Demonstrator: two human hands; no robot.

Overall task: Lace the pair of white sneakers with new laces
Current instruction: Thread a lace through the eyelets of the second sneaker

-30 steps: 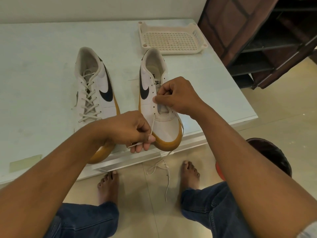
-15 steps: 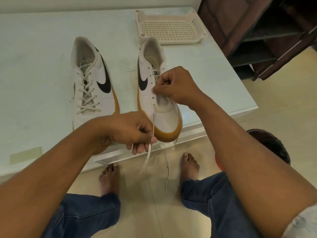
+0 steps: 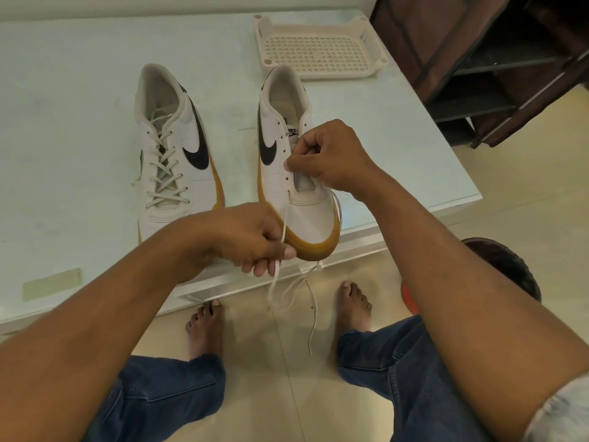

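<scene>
Two white sneakers with black swooshes and tan soles stand on the pale table (image 3: 79,90). The left sneaker (image 3: 173,154) is laced up its full length. On the right sneaker (image 3: 294,173) most eyelets are bare. A white lace (image 3: 284,224) comes out of a low left eyelet and runs down to my left hand (image 3: 255,240), which pinches it at the toe. Below that hand the lace hangs in loops over the floor. My right hand (image 3: 331,157) is curled over the tongue and pinches the lace at the eyelet row.
A cream perforated plastic tray (image 3: 322,49) lies at the table's far right. A dark shelf unit (image 3: 497,68) stands right of the table. My bare feet and jeans are below the table edge, and a dark round object (image 3: 510,269) with a red part sits on the floor.
My left hand has drawn the lace further through the eyelet, so a longer length hangs below it. My right hand keeps its place on the tongue. The camera view shifted slightly.
</scene>
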